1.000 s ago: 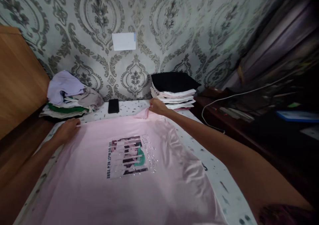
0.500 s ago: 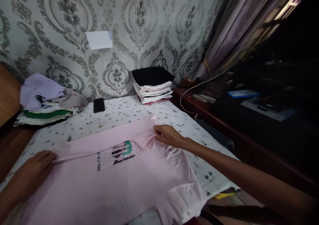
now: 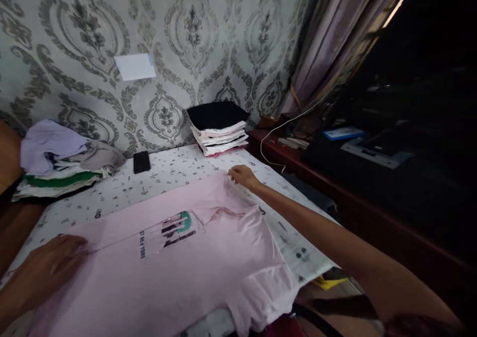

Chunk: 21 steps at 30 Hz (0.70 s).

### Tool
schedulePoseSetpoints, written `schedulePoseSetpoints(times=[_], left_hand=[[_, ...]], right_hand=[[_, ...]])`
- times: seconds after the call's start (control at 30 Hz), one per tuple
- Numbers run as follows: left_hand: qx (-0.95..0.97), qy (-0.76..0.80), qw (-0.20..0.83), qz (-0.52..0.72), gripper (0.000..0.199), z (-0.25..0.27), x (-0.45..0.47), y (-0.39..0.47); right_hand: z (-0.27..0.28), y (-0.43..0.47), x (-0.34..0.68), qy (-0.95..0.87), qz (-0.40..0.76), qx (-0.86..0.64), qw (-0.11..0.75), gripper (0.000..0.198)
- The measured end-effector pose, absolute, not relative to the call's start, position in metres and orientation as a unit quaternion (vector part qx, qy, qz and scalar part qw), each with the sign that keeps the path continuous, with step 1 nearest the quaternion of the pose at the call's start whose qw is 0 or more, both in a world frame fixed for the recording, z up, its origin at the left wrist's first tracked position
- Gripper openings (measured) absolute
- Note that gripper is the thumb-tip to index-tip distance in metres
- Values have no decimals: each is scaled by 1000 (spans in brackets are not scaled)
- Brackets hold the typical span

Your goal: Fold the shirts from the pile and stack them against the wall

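A pink T-shirt (image 3: pixel 175 282) with a dark and teal print lies spread over the table, turned sideways, its sleeve side on the right. At the shirt's far right corner, my right hand (image 3: pixel 243 176) is closed, pinching the fabric near the shoulder. My left hand (image 3: pixel 52 267) rests on the shirt's left end with its fingers stretched out over the cloth, slightly blurred. A crease runs from that hand toward the print, and a raised fold shows beside the neck area. Part of the shirt's near side drapes over the front edge.
On the patterned white tablecloth (image 3: pixel 167 170), a black phone (image 3: pixel 141 162) lies near the wall. A neat stack of folded clothes (image 3: pixel 219 128) stands at the back; a looser clothes pile (image 3: pixel 55 160) sits left. A white cable (image 3: pixel 266 150) hangs by the dark red furniture (image 3: pixel 316 178) at right.
My right hand has moved away from me to the shirt's far corner, and the fold along the far side now lies flatter. My left hand has spread onto the cloth. The view has shifted slightly.
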<state>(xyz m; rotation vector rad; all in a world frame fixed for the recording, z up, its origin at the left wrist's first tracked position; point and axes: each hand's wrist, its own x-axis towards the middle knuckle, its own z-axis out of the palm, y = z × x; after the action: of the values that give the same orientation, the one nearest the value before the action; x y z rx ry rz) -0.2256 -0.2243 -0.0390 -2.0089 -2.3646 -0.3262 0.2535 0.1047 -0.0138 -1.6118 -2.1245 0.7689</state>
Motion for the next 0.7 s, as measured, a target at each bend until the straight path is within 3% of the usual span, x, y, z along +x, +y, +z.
schedulePoseSetpoints(times=[0.13, 0.3, 0.57, 0.7], left_hand=[[-596, -794, 14, -121, 38, -21, -188, -203], [-612, -783, -8, -111, 45, -35, -170, -185], [-630, -770, 12, -99, 57, -65, -172, -185], [-580, -811, -19, -71, 57, -62, -153, -186]], right_hand=[[-24, 136, 239, -717, 248, -628, 173, 29], [-33, 143, 230, -704, 223, -657, 151, 12], [-40, 140, 232, -732, 167, -647, 134, 25], [-59, 139, 233, -825, 84, -509, 230, 36]])
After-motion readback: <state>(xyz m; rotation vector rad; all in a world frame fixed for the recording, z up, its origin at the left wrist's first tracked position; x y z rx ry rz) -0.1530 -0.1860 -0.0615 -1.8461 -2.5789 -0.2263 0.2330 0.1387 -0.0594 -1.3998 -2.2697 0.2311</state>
